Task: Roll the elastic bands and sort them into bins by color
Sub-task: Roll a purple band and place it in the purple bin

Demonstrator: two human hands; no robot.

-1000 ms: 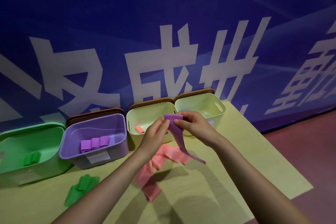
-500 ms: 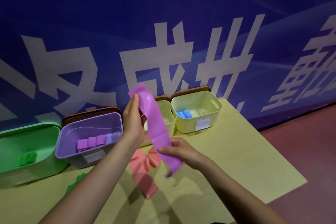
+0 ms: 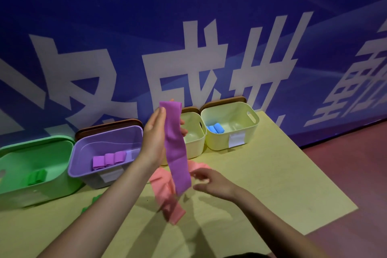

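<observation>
While hanging — purple band point(image 3: 174, 144) under left fingers point(image 3: 162, 111)

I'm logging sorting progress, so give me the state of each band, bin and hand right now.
Long purple elastic band: unrolled, hanging from the left grip.
Left hand: raised, holding the band's top.
Right hand: fingers loose, by the band's lower end.
Pink elastic bands: unrolled on the table.
Purple plastic bin: open, three purple rolls inside.
Green plastic bin: open, green rolls inside.
Right pale-yellow bin: open, blue rolls inside.
</observation>
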